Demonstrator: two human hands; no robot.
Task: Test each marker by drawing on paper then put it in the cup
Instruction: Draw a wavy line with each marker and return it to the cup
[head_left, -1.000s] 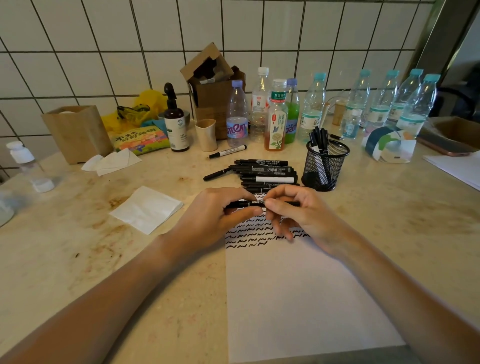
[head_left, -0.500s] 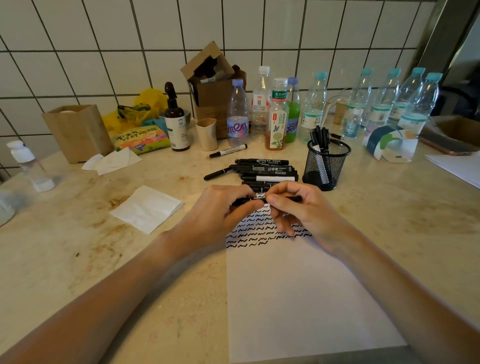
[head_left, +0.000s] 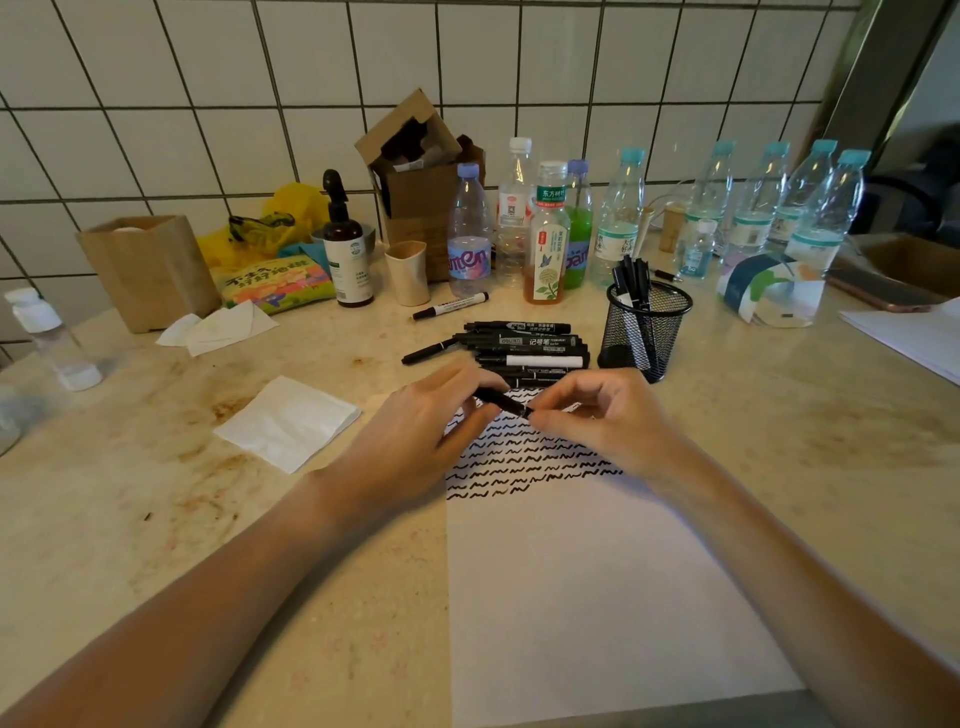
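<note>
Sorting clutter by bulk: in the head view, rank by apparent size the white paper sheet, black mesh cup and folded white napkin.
1. White paper sheet, nearest the camera.
2. Folded white napkin.
3. Black mesh cup; farther back, so its rank below the napkin is unsure.

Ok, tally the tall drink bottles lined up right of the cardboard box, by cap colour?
Purple caps: 2
White caps: 2
Teal caps: 5
Total: 9 bottles

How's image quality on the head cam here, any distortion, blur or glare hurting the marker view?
Head view: wide-angle bowing curves the wall tiles and stretches the forearms at the lower corners; light is soft and dim, no hard glare; the marker between left hand and right hand is slightly soft; squiggles on the paper stay legible.
</note>
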